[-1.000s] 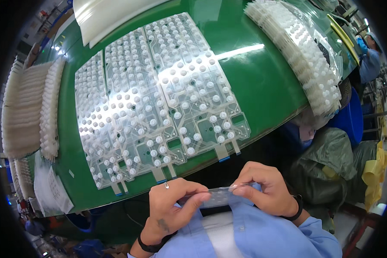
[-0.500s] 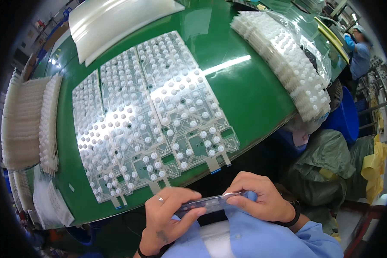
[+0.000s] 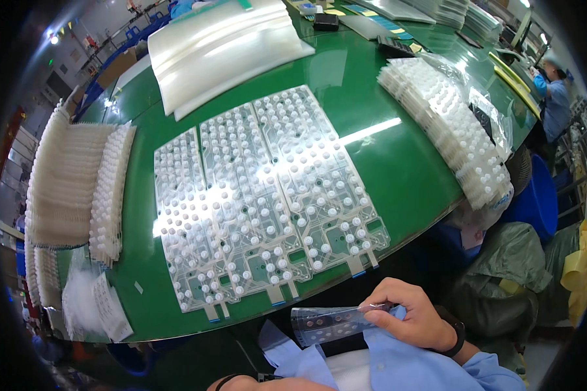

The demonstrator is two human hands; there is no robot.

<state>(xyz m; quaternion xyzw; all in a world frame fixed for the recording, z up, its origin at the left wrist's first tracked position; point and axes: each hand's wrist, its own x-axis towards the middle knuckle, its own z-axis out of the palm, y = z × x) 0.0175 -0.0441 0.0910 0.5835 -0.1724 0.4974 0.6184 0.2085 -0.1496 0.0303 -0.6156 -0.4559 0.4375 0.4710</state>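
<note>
My right hand [image 3: 407, 317] is closed, thumb and fingers pinching one end of a clear plastic strip [image 3: 329, 325] with rows of small round dots. The strip's other end sticks out to the left, unsupported, in front of my blue clothing. At the lower edge only part of my left arm [image 3: 241, 383] shows, with a dark band; its hand is out of the picture. Beyond my hands, three transparent keypad-like circuit sheets [image 3: 267, 195] with white round domes lie side by side on the green table [image 3: 411, 163]. Their short flat tails reach over the near edge.
Stacks of domed sheets stand at left [image 3: 72, 182] and right [image 3: 447, 124]. A pile of clear film [image 3: 225, 49] lies at the back. A plastic bag [image 3: 85, 293] sits front left. Right of the table are a blue bin [image 3: 535, 199], dark green bags [image 3: 502, 260] and a person [image 3: 554, 104].
My left hand has let go of the strip and dropped toward the lower edge. My right hand still grips the strip. The view has shifted, so the table sits lower and farther right.
</note>
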